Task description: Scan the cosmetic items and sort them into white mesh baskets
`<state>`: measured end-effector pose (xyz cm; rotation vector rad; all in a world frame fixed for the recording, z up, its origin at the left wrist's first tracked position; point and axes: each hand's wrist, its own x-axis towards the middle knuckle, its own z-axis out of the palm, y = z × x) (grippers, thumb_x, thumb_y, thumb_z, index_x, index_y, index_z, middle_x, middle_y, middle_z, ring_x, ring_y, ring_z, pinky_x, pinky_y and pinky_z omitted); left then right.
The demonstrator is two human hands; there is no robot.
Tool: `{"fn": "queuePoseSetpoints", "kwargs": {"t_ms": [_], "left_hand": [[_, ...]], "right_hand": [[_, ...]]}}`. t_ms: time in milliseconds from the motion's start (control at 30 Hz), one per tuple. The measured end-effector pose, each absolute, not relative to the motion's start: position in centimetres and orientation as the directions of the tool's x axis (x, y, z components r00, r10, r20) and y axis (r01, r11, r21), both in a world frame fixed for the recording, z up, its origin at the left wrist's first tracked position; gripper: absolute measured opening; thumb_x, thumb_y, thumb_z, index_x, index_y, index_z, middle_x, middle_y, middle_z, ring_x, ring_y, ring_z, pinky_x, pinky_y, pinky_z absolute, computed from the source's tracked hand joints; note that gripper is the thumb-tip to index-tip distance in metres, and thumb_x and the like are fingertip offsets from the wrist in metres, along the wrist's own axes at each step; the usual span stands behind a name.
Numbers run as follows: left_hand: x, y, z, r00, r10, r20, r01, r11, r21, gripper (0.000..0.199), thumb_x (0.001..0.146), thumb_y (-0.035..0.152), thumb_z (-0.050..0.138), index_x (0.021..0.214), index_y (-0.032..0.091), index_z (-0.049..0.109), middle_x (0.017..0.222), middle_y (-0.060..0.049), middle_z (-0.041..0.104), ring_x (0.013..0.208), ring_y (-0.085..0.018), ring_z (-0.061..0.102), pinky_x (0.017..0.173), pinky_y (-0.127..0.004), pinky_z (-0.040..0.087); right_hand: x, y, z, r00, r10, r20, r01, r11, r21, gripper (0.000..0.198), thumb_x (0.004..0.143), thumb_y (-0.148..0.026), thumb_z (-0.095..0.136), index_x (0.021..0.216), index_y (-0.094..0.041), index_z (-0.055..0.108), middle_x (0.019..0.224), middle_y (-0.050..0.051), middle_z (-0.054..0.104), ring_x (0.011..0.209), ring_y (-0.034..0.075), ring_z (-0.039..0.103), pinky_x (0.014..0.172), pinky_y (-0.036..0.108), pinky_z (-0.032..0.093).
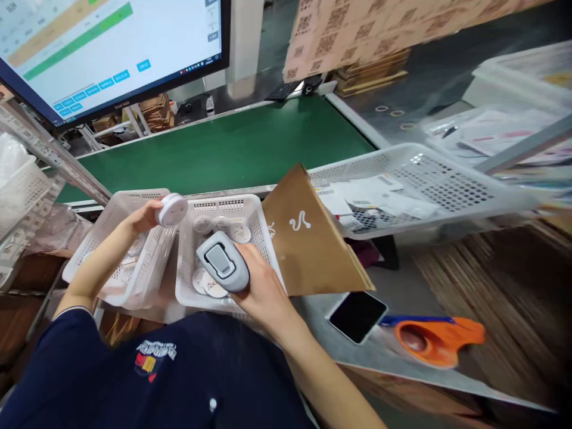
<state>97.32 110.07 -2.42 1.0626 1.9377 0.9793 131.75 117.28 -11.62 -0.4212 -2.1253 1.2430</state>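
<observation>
Head view. My left hand (146,217): fingers closed on the edge of one white round tub (173,211), raised above the facing rims of the left basket (100,229) and middle basket (226,205). Tub probably light, stiff, smooth enough to slip; best gripped around its side wall. My right hand (263,289): wrapped round one grey handheld device (223,262), likely a scanner, over the middle basket; hard-shelled by its look, best held by its body. Beside that basket: one brown cardboard piece (313,256).

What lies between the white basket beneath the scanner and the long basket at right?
In the head view, a brown cardboard piece is between them, to the right of the scanner.
</observation>
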Motion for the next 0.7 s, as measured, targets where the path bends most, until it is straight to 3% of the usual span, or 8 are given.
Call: {"fn": "queuePoseSetpoints", "kwargs": {"t_ms": [100, 200, 267, 333, 433, 500, 567, 700], "left_hand": [[101.4, 111.3, -3.5, -0.196, 0.939, -0.284, 0.139, 0.313, 0.939, 0.08, 0.063, 0.066, 0.076, 0.127, 0.018, 0.073, 0.113, -0.012, 0.077, 0.1, -0.032, 0.071, 0.079, -0.038, 0.055], [104.0, 112.9, -4.9, -0.113, 0.945, -0.307, 0.082, 0.317, 0.945, 0.08, 0.062, 0.062, 0.08, 0.126, 0.016, 0.071, 0.117, -0.014, 0.076, 0.097, -0.028, 0.07, 0.078, -0.036, 0.054], [104.5, 113.6, -5.2, -0.112, 0.944, -0.309, 0.154, 0.324, 0.933, 0.082, 0.065, 0.064, 0.08, 0.131, 0.017, 0.068, 0.124, -0.015, 0.074, 0.106, -0.031, 0.07, 0.087, -0.039, 0.056], [103.7, 113.4, -4.3, -0.195, 0.955, -0.224, 0.374, 0.283, 0.883, 0.086, 0.07, 0.063, 0.081, 0.141, 0.018, 0.063, 0.139, -0.017, 0.069, 0.127, -0.036, 0.065, 0.105, -0.045, 0.054], [100.3, 111.0, -1.0, -0.382, 0.92, 0.085, 0.779, 0.271, 0.565, 0.085, 0.079, 0.057, 0.081, 0.151, 0.019, 0.057, 0.158, -0.017, 0.058, 0.151, -0.039, 0.049, 0.125, -0.048, 0.041], [97.5, 107.9, 1.0, -0.431, 0.884, 0.177, 0.875, 0.363, 0.319, 0.074, 0.084, 0.049, 0.078, 0.148, 0.018, 0.061, 0.155, -0.017, 0.06, 0.149, -0.04, 0.05, 0.128, -0.051, 0.038], [95.2, 104.4, 1.4, -0.464, 0.884, 0.057, 0.875, 0.447, 0.184, 0.064, 0.079, 0.039, 0.08, 0.137, 0.017, 0.069, 0.145, -0.018, 0.067, 0.14, -0.042, 0.058, 0.125, -0.054, 0.041], [93.3, 99.2, -3.3, -0.562, 0.802, -0.203, 0.8, 0.589, 0.113, 0.072, 0.058, 0.025, 0.091, 0.128, 0.019, 0.074, 0.14, -0.02, 0.07, 0.138, -0.048, 0.06, 0.12, -0.056, 0.045]], "right_hand": [[132.3, 117.3, -11.4, -0.738, 0.569, 0.363, -0.059, 0.482, -0.874, 0.06, 0.084, -0.028, 0.064, 0.143, -0.022, 0.056, 0.129, 0.013, 0.066, 0.119, 0.035, 0.07, 0.096, 0.046, 0.061], [133.3, 117.4, -11.4, -0.72, 0.579, 0.383, -0.077, 0.482, -0.873, 0.06, 0.081, -0.023, 0.064, 0.141, -0.022, 0.056, 0.128, 0.013, 0.068, 0.119, 0.034, 0.071, 0.097, 0.045, 0.061], [134.2, 117.4, -11.7, -0.699, 0.587, 0.409, -0.091, 0.494, -0.865, 0.061, 0.082, -0.022, 0.063, 0.142, -0.022, 0.056, 0.13, 0.014, 0.069, 0.121, 0.034, 0.071, 0.098, 0.046, 0.061], [135.1, 117.3, -12.0, -0.676, 0.597, 0.431, -0.099, 0.507, -0.856, 0.06, 0.083, -0.023, 0.063, 0.143, -0.021, 0.056, 0.131, 0.015, 0.069, 0.12, 0.035, 0.072, 0.096, 0.046, 0.061], [136.1, 117.1, -12.5, -0.657, 0.608, 0.445, -0.09, 0.523, -0.848, 0.058, 0.085, -0.023, 0.064, 0.143, -0.022, 0.058, 0.126, 0.013, 0.07, 0.112, 0.033, 0.074, 0.089, 0.042, 0.062], [136.3, 117.0, -12.7, -0.655, 0.609, 0.447, -0.083, 0.531, -0.844, 0.057, 0.086, -0.022, 0.064, 0.143, -0.023, 0.058, 0.123, 0.012, 0.07, 0.109, 0.032, 0.074, 0.089, 0.04, 0.062], [136.0, 117.1, -12.7, -0.671, 0.602, 0.434, -0.071, 0.53, -0.845, 0.059, 0.085, -0.022, 0.064, 0.143, -0.023, 0.059, 0.121, 0.011, 0.07, 0.106, 0.031, 0.075, 0.087, 0.039, 0.062], [134.5, 117.2, -12.9, -0.751, 0.523, 0.403, -0.084, 0.529, -0.844, 0.065, 0.084, -0.02, 0.065, 0.148, -0.025, 0.057, 0.123, 0.011, 0.069, 0.108, 0.031, 0.074, 0.085, 0.038, 0.062]]}}
